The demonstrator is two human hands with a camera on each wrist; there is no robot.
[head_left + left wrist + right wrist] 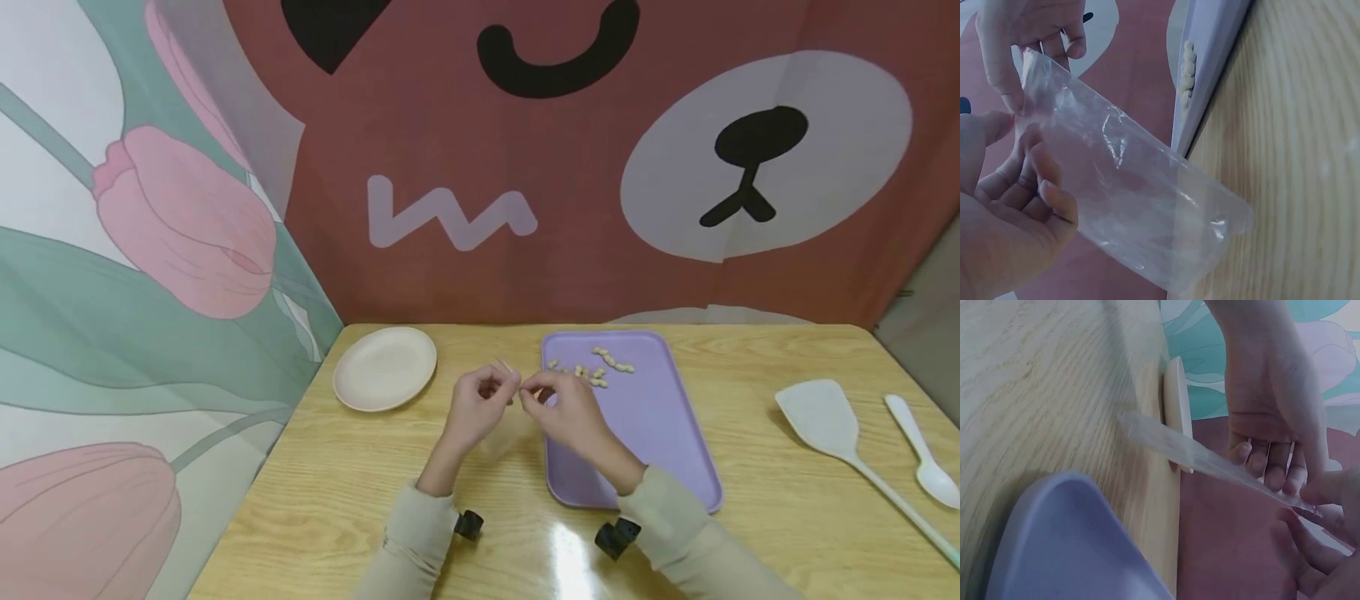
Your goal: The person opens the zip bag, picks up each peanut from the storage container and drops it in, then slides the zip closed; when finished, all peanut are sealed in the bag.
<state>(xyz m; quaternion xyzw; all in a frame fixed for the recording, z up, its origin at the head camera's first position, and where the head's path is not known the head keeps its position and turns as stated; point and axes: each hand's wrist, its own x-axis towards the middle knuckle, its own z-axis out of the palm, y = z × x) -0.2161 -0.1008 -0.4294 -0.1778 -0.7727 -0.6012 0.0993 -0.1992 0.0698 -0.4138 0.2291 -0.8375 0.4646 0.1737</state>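
Observation:
Between my two hands hangs a clear plastic bag [1129, 187], its body sloping down over the table in the left wrist view. My left hand [480, 407] pinches the bag's top edge between thumb and fingers. Close beside it, my right hand [567, 410] pinches the same edge, thumb and fingertips almost meeting the left ones. Seen from the right wrist, the bag [1172, 444] is thin and flat, nearly edge-on. Several peanuts [611, 361] in their shells lie at the far end of a purple tray [637, 450], partly beneath my right hand.
A cream plate [385, 368] sits at the table's back left. Over on the right lie a white spatula [821, 417] and a white spoon [922, 454]. Printed cloths hang behind the wooden table [300, 517] and along its left side.

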